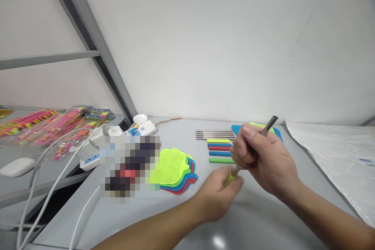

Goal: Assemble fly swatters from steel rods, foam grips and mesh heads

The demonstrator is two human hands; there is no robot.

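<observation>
My right hand [266,158] is closed in a fist round a metal rod [270,124], whose hollow-looking end sticks up past the thumb. Lower down, my left hand [218,193] grips a yellow-green handle sleeve [230,178] in line with the rod, at its bottom end. Behind the hands lie several bare metal rods [215,134] side by side. Nearer are a yellow handle [218,141], blue handles [219,154], a red handle [219,148] and a green handle [221,160], their right ends partly hidden by my right hand.
Left of my hands sits a stack of perforated fly swatter heads [174,168]; more heads [281,134] lie behind my right hand. Plastic sheeting [328,156] covers the right side. Power strips [146,128], white cables [55,187] and bagged colourful items [64,123] are at left.
</observation>
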